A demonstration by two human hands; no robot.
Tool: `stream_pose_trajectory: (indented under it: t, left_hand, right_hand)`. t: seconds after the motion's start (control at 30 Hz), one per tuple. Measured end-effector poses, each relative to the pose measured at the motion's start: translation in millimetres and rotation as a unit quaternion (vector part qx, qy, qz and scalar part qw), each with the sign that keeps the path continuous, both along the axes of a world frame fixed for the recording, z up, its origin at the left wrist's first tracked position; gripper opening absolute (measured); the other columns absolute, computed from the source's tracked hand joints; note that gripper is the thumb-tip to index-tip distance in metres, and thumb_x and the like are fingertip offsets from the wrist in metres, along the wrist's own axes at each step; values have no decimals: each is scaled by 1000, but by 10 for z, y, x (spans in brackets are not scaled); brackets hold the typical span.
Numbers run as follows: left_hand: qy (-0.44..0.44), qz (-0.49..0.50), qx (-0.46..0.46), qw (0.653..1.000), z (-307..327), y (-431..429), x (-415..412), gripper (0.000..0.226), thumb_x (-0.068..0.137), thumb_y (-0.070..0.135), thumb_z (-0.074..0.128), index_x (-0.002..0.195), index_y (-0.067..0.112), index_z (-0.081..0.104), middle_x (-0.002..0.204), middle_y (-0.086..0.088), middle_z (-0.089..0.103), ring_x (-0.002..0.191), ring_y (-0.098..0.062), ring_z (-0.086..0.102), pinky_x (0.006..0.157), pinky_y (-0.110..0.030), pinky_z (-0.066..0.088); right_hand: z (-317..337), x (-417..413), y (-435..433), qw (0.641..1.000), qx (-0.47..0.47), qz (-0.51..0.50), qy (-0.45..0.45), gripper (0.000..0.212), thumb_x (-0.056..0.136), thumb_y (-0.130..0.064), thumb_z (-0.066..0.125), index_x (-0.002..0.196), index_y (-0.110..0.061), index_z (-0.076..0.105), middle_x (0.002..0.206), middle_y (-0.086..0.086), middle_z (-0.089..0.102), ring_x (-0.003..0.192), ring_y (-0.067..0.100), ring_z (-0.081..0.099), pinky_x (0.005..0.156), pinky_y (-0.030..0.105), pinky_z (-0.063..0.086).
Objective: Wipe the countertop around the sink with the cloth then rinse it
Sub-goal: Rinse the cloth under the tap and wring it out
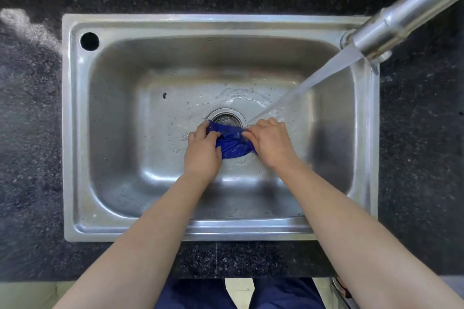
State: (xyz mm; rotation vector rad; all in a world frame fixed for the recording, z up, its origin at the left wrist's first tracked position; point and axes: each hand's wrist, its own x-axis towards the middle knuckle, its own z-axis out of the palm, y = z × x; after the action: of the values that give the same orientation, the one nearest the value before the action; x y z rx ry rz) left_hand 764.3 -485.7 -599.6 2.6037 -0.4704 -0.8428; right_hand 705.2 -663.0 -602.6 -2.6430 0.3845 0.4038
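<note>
A blue cloth (232,144) is bunched up inside the steel sink (75,133), just in front of the drain (226,118). My left hand (202,153) grips its left side and my right hand (272,144) grips its right side, stretching the top edge between them. Water streams from the steel faucet (401,17) at the upper right and lands on the cloth by my right fingers. The dark speckled countertop (30,133) surrounds the sink.
A round hole (89,41) sits in the sink's back left corner. A pale wet smear (22,25) lies on the counter at the far left. The faucet spout overhangs the sink's back right corner. Below the counter's front edge, blue trouser legs (195,295) show.
</note>
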Motion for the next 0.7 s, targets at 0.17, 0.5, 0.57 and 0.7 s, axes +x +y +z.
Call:
stream_pose_trajectory:
  t: [0.17, 0.5, 0.57, 0.7]
  left_hand:
    - [-9, -30, 42, 999, -4, -19, -21, 18, 91, 2, 56, 104, 2, 68, 158, -10, 29, 122, -37, 37, 90, -45, 47]
    - [8, -168, 42, 985, 14, -164, 98, 94, 83, 2, 54, 160, 26, 4, 155, -1, 37, 125, -34, 38, 88, -43, 46]
    - [-14, -203, 66, 977, -7, -166, 93, 87, 86, 8, 55, 160, 25, 11, 137, -9, 48, 122, -36, 41, 88, -44, 45]
    - [-84, -211, 76, 971, -11, -91, 135, 43, 90, 20, 61, 133, 17, 56, 114, -14, 57, 106, -38, 54, 79, -42, 42]
  right_hand:
    - [82, 41, -253, 991, 94, -23, 89, 27, 103, -14, 44, 101, -4, 69, 96, 18, 67, 93, 37, 60, 83, 39, 45]
    - [127, -328, -140, 990, 9, 50, 130, 72, 94, -42, 56, 158, -28, 26, 159, 9, 27, 139, 35, 29, 107, 48, 36]
    - [64, -340, -132, 991, -13, 83, 107, 68, 96, -25, 59, 156, -36, 30, 149, 12, 36, 125, 37, 38, 98, 45, 42]
    - [96, -175, -329, 988, 103, 14, 111, 47, 98, -22, 56, 143, -35, 52, 120, 7, 55, 111, 30, 54, 88, 35, 44]
